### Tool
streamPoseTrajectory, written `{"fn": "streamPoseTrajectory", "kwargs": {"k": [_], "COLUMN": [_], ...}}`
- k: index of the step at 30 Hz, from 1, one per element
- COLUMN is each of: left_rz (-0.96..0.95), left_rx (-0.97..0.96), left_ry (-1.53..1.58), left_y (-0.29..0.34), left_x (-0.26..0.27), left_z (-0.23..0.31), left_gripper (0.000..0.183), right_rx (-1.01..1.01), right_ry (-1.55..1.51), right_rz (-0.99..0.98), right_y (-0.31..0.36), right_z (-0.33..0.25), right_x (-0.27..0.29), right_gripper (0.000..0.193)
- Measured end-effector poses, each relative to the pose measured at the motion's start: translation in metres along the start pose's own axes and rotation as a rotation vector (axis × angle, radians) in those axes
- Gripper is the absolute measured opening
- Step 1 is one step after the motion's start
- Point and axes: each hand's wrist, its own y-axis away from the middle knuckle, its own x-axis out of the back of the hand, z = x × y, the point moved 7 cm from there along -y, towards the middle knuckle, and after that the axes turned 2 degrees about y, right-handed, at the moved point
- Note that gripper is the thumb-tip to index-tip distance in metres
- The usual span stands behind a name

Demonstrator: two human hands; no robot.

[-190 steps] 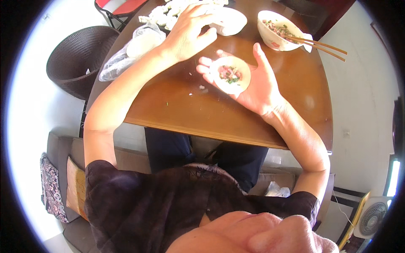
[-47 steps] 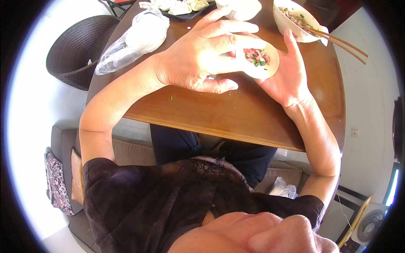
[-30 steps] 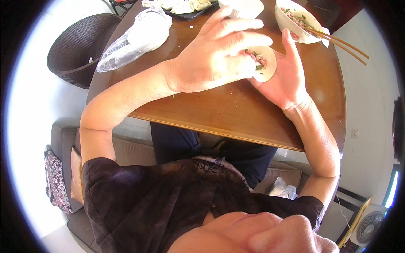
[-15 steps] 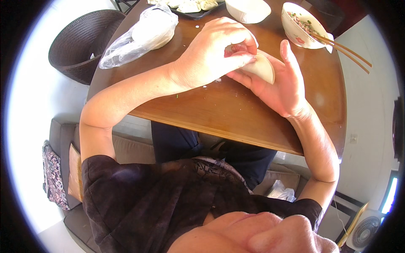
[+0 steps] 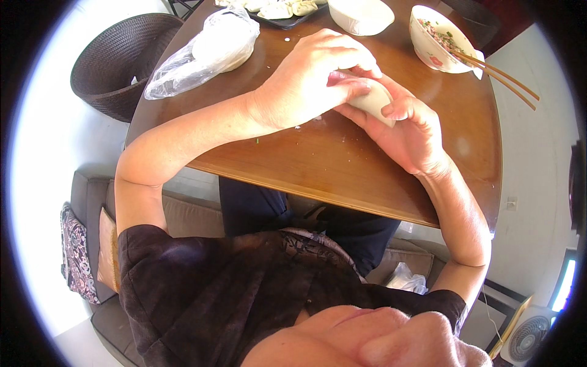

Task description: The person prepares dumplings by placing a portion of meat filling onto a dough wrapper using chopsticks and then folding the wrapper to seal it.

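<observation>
A pale dumpling (image 5: 377,103), its wrapper folded over, is held between my two hands above the wooden table. My left hand (image 5: 312,82) pinches its left end, with the thumb on the near face and the fingers curled behind. The dumpling's other end rests on the fingers of my right hand (image 5: 411,125), whose bent thumb presses on its edge. Some of the fingers of both hands are hidden behind the wrapper. Beyond the right hand stands a flowered bowl (image 5: 435,60) of minced filling with green bits, a pair of chopsticks (image 5: 504,78) leaning over its rim.
Finished dumplings (image 5: 278,8) lie on a black tray (image 5: 287,23) at the far edge, beside a white bowl (image 5: 361,17). A clear plastic bag (image 5: 205,52) with something white inside sits at the left. A dark woven basket (image 5: 101,76) stands left of the table (image 5: 318,165).
My right thumb has come down from upright onto the dumpling's edge, and the right fingers have curled in. The left hand keeps its pinch, nearly in place.
</observation>
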Motion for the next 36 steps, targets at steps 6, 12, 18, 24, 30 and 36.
{"fn": "streamPoseTrajectory", "kwargs": {"k": [6, 12, 18, 24, 30, 36], "left_rz": [-0.099, -0.083, -0.120, -0.116, -0.037, -0.055], "left_rx": [-0.049, 0.132, 0.121, 0.154, -0.084, 0.063], "left_ry": [-0.106, 0.100, 0.064, 0.144, -0.087, -0.009], "left_y": [0.001, 0.005, 0.007, 0.007, -0.005, -0.004], "left_x": [-0.004, -0.005, -0.007, -0.005, 0.012, 0.017], "left_z": [0.004, -0.002, -0.005, -0.005, 0.010, 0.008], "left_gripper": [0.018, 0.016, 0.013, 0.012, 0.013, 0.012], "right_rx": [-0.046, -0.034, -0.043, -0.023, 0.090, 0.253], "right_ry": [-0.156, -0.139, -0.188, -0.171, 0.009, 0.767], "right_rz": [0.003, 0.001, 0.002, -0.001, 0.142, 0.305], "right_y": [0.004, 0.003, 0.003, 0.003, 0.003, 0.010], "right_z": [0.001, 0.000, -0.001, -0.001, -0.003, -0.017], "right_x": [0.001, 0.000, -0.001, -0.003, 0.016, 0.016], "right_gripper": [0.063, 0.065, 0.069, 0.073, 0.052, 0.033]}}
